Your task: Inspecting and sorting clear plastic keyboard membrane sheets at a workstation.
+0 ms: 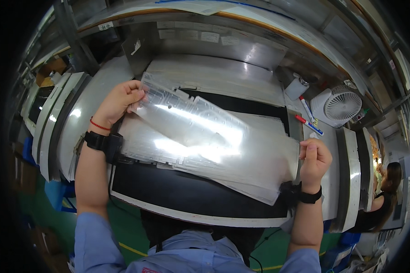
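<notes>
A clear, glossy plastic sheet (205,120) with notched edges and bright glare is stretched between my hands, tilted, its left end higher. My left hand (125,98) is closed on its upper left corner, thumb and fingers pinching it. At the right end, my right hand (315,159) is curled closed at the sheet's edge, fingertips pressed together. Under it lie more clear sheets (264,191), spread over a black mat (168,189); glare hides how many there are and where each one ends.
Red-capped markers (309,124) and a small white fan (341,107) stand to the right, near a whitish bottle (297,86). A metal back panel (255,54) and shelf (200,13) close off the far side. Another person (382,200) sits at far right.
</notes>
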### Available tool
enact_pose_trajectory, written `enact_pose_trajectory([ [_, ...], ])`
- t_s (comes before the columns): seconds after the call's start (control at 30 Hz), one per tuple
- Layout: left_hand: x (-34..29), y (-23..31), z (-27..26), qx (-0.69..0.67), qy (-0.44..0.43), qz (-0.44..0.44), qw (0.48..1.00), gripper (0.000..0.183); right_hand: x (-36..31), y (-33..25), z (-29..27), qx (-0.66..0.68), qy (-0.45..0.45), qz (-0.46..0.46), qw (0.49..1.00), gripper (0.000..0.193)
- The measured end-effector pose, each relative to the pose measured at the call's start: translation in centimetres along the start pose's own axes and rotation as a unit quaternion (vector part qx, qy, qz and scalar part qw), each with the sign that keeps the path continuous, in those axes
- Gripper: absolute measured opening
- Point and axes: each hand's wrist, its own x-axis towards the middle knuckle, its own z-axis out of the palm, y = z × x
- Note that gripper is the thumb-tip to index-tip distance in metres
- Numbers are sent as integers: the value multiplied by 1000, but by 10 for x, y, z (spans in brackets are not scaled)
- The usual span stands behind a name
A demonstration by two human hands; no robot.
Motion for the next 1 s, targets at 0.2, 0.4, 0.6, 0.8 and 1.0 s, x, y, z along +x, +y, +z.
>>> enact_pose_trajectory([
  [0.2,-8,13,6,73,-68,-42,994,16,-1,-9,11,-104,-90,-66,988,8],
  [0.4,-11,12,11,39,-73,-15,996,14,4,-41,35,-199,-282,-178,922,12],
  [0.6,-10,9,5,22,-66,-73,995,27,12,-29,-3,-213,-154,-128,956,8],
  [0.8,-6,5,6,6,-73,-31,997,29,17,-23,-26,-170,-26,-130,977,7],
  [1.0,-4,5,8,3,-86,-25,996,27,9,-34,-13,-2,-28,-93,995,9],
])
